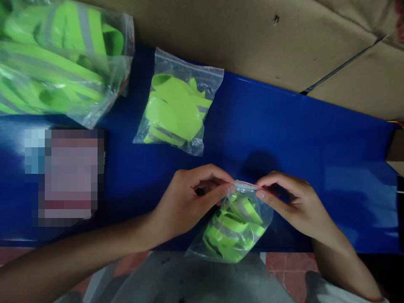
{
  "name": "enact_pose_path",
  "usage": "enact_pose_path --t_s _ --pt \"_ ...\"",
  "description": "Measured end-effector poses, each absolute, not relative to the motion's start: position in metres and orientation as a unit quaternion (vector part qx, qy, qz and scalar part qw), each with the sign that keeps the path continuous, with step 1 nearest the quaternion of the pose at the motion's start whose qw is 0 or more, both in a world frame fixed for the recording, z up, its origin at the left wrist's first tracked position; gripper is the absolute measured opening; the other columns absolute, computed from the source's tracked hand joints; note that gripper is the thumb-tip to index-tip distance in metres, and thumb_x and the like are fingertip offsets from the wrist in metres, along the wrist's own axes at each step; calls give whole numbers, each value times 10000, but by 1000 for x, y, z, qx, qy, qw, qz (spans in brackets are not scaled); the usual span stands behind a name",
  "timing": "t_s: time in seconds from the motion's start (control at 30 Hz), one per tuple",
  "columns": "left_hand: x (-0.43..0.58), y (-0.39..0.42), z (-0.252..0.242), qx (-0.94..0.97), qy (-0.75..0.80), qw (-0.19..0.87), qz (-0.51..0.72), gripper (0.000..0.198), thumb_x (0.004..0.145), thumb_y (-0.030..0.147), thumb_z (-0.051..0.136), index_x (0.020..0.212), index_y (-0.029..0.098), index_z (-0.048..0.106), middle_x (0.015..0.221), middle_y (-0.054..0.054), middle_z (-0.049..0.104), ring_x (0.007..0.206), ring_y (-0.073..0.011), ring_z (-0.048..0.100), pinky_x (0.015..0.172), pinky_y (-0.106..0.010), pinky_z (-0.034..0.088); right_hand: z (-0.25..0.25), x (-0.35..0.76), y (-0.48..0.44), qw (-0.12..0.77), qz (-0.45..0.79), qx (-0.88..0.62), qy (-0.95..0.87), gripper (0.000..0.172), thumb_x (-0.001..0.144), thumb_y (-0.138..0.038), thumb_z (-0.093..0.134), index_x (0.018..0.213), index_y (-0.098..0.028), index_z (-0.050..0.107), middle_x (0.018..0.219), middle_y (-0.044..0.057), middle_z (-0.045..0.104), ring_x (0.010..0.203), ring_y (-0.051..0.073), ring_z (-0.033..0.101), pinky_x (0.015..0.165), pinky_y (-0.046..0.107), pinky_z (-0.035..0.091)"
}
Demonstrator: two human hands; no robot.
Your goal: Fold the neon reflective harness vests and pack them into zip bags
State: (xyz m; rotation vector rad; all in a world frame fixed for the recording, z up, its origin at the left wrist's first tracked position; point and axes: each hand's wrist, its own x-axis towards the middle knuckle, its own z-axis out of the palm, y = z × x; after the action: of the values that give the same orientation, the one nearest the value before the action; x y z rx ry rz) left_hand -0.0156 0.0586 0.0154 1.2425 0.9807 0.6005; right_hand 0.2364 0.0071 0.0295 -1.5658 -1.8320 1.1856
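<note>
A small clear zip bag [235, 223] stuffed with neon-green reflective straps hangs over the near edge of the blue table [284, 139]. My left hand [189, 202] pinches the bag's top seal at its left end. My right hand [293, 202] pinches the same seal at its right end. Both hands have their fingers closed on the strip.
A second filled zip bag [176, 105] lies flat further back on the table. A larger bag of green straps [57, 59] sits at the far left corner. A blurred rectangular object [66, 174] lies at the left. Brown cardboard [252, 38] lines the far side.
</note>
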Motion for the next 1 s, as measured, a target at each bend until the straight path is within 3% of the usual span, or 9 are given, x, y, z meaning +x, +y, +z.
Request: enact_pose_path --t_s 0.3,0.57,0.7,1.0 --pt "-18 55 13 584 420 643 261 56 959 242 685 930 209 720 662 64 633 536 -30 470 492 -132 342 32 231 7 228 414 -563 -678 87 959 -213 694 1029 -264 688 895 -41 701 782 69 641 714 175 501" --pt "-15 57 17 610 410 631 248 49 926 228 720 940 185 739 697 49 633 545 -39 497 498 -137 373 24 225 5 264 392 -548 -690 120 945 -176 703 1038 -248 679 900 -21 685 767 80 640 669 195 499" --pt "-13 58 16 632 403 610 256 75 943 195 695 902 183 758 790 27 690 574 -30 520 520 -140 377 23 218 5 292 365 -531 -706 128 922 -138 714 1011 -220 675 933 8 688 832 113 656 717 238 526" --pt "-12 55 13 628 407 602 279 71 926 181 714 871 169 757 766 12 707 540 -36 507 489 -160 353 19 214 1 314 338 -507 -728 199 906 -81 723 1052 -205 669 950 11 699 866 103 662 761 232 546"
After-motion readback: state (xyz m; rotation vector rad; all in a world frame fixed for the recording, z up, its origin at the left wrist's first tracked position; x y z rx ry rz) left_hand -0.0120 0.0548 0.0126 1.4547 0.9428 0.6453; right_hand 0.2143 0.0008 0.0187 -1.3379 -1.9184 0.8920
